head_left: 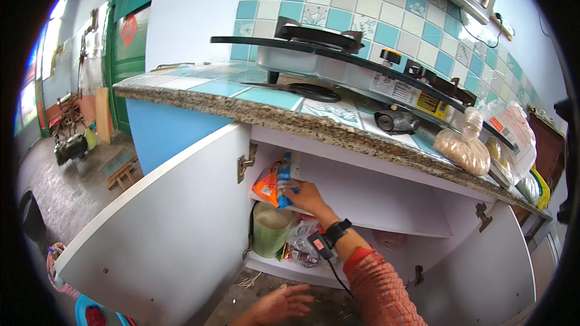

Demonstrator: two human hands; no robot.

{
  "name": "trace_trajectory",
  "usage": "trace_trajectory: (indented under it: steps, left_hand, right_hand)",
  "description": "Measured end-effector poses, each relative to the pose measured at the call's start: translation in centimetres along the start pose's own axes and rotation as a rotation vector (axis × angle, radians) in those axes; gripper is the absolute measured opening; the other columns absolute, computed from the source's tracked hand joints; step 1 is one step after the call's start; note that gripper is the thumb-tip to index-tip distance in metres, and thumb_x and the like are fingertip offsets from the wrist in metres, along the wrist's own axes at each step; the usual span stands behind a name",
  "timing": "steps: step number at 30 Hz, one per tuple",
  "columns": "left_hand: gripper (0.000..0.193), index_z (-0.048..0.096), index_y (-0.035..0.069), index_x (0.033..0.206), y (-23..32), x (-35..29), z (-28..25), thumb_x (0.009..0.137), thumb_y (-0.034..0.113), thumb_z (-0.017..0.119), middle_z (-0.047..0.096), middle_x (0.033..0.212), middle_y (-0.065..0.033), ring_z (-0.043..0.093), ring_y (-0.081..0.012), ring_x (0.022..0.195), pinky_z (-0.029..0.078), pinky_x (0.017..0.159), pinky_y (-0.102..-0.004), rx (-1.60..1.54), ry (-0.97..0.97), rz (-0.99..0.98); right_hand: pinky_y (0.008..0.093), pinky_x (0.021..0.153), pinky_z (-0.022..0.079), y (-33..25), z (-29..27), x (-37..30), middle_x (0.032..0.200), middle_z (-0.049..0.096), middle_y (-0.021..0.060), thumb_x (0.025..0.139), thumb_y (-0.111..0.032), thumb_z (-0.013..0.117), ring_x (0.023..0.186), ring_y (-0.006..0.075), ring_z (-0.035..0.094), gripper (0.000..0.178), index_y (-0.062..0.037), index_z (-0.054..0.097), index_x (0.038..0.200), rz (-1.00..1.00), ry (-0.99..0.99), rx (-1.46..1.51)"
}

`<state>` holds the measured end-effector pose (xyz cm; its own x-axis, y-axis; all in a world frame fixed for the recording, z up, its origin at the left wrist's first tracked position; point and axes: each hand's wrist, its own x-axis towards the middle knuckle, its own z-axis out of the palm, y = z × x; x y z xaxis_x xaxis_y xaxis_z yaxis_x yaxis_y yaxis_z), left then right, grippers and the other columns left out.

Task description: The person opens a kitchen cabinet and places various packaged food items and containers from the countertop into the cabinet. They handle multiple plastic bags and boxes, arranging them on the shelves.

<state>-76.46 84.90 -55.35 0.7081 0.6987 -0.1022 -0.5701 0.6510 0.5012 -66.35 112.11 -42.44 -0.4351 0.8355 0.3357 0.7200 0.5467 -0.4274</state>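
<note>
Between the left door [163,223] and right door [489,259] I can reach in, with room along the shelf [386,214] right of the blue packet [284,176]; below, the green canister [270,232] and plastic bag [302,238] block the left.

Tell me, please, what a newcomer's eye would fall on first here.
Probably the black gas stove on the blue and white tiled counter. Below, between two open grey cabinet doors, the person's right hand touches orange and blue plastic packaging on the white shelf. The empty left hand hangs near the bottom edge.
</note>
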Motion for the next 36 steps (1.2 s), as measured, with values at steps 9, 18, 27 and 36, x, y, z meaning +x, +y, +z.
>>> trace_trajectory:
  steps: [9, 18, 27, 36]
  left_hand:
    - [0.063, 0.032, 0.003, 0.139, -0.3, 0.8, -0.3, 0.095, 0.048, 0.032, 0.05, 0.126, -0.0236, 0.054, -0.0369, 0.108, 0.038, 0.097, -0.0501, -0.169, -0.081, 0.029]
    - [0.048, 0.04, 0.009, 0.135, -0.7, 1.5, -1.6, 0.097, 0.038, 0.038, 0.057, 0.121, -0.0135, 0.058, -0.0298, 0.105, 0.047, 0.088, -0.0446, -0.125, -0.106, 0.065]
    - [0.052, 0.038, 0.01, 0.137, -2.6, 2.1, -0.7, 0.096, 0.042, 0.036, 0.055, 0.123, -0.0139, 0.057, -0.0294, 0.106, 0.044, 0.092, -0.0462, -0.079, -0.104, 0.016]
    - [0.058, 0.037, 0.006, 0.137, -2.7, 2.8, -2.0, 0.095, 0.046, 0.033, 0.052, 0.125, -0.0204, 0.054, -0.0366, 0.108, 0.038, 0.095, -0.0527, -0.101, 0.003, -0.023]
  right_hand:
    - [0.0436, 0.095, 0.041, 0.2, 2.1, 2.2, 0.12, 0.054, 0.024, 0.078, -0.054, 0.055, 0.112, 0.041, 0.05, 0.066, -0.0082, 0.052, 0.126, 0.079, -0.083, 0.042]
    - [0.0415, 0.088, 0.046, -4.7, -12.5, -12.2, 0.117, 0.056, 0.0216, 0.084, -0.025, 0.06, 0.103, 0.0368, 0.056, 0.04, -0.0066, 0.056, 0.119, -0.21, -0.033, -0.025]
    - [0.036, 0.06, 0.047, -7.5, -34.7, -21.0, 0.076, 0.062, 0.0111, 0.08, -0.008, 0.062, 0.067, 0.0263, 0.06, 0.009, -0.006, 0.064, 0.089, -0.252, 1.044, -0.366]
    - [0.0405, 0.071, 0.047, -4.2, -38.6, -16.6, 0.084, 0.065, 0.016, 0.074, -0.034, 0.071, 0.083, 0.0333, 0.062, 0.047, 0.0014, 0.06, 0.103, 0.103, 0.701, -0.467]
